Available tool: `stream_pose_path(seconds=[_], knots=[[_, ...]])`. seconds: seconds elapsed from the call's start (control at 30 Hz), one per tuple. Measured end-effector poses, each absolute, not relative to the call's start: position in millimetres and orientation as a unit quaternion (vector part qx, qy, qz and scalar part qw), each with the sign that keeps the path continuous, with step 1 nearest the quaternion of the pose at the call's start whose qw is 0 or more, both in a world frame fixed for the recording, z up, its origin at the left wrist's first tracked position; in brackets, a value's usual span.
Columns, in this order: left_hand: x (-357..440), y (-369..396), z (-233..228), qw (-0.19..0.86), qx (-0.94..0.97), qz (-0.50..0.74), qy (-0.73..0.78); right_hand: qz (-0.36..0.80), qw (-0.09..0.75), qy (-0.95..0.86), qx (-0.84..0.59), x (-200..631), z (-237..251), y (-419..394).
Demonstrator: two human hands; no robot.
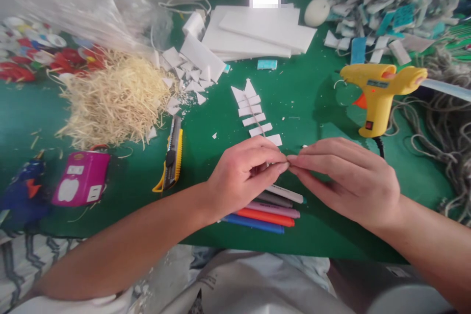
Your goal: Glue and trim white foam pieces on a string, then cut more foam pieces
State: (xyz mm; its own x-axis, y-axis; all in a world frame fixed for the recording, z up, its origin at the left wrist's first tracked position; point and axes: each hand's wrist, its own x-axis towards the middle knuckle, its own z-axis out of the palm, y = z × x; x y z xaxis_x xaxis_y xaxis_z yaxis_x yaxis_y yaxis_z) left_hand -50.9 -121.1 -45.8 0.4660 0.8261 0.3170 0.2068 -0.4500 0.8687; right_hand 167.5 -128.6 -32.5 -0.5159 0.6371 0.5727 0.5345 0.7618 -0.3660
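My left hand (246, 169) and my right hand (346, 176) meet fingertip to fingertip over the middle of the table. Both are closed in a pinch, and what lies between the fingertips is too small and hidden to name. Just beyond them, a row of white foam strips (251, 109) lies across a thin grey cord (253, 108), like fish bones, with pointed pieces at the far end. The near end of the row passes behind my left hand. Under my hands lie several markers (270, 216), partly covered by my left hand and wrist.
To the left are a yellow utility knife (172, 157), a magenta box (81, 178), a blue glue gun (27, 186) and a straw pile (117, 98). Foam sheets (257, 34) lie at the back. At right are a yellow glue gun (379, 93), grey cord (437, 132) and foam scraps (382, 10).
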Motion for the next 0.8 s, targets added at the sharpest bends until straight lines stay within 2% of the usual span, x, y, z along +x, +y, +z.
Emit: stream_pose_path(seconds=[0.2,0.47,0.67,0.8], knots=[[-52.0,-125.7,-45.4,0.442,0.751,0.334,0.359,0.067,0.364,-0.869,-0.328,168.4,-27.0,-129.4],[-64.3,-117.9,-55.9,0.282,0.861,0.268,0.326,0.087,0.370,-0.850,-0.365,169.8,-20.3,-134.1],[-68.5,-112.2,-56.3,0.290,0.887,0.215,0.288,0.099,0.372,-0.855,-0.346,170.6,-17.2,-133.4],[-64.7,-112.4,-57.9,0.291,0.879,0.227,0.302,0.099,0.356,-0.874,-0.316,174.6,-14.3,-132.8]])
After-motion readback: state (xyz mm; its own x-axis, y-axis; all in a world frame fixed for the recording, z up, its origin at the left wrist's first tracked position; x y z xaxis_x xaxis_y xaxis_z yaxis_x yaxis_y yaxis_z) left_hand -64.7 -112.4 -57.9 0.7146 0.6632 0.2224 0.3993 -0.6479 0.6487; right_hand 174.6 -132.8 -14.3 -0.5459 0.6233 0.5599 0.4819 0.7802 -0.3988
